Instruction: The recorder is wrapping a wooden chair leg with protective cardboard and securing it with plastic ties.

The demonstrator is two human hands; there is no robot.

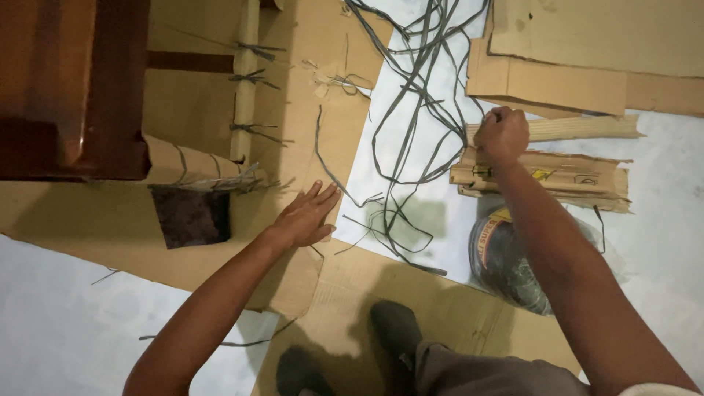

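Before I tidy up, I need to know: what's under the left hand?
The left hand lies flat, fingers spread, on a cardboard sheet spread on the floor. Grey strips trail just beside it. What lies beneath the cardboard is covered and cannot be seen.

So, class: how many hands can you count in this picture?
2. The left hand lies flat, fingers spread, on the cardboard sheet. The right hand is closed at the end of a folded cardboard bundle. No others show.
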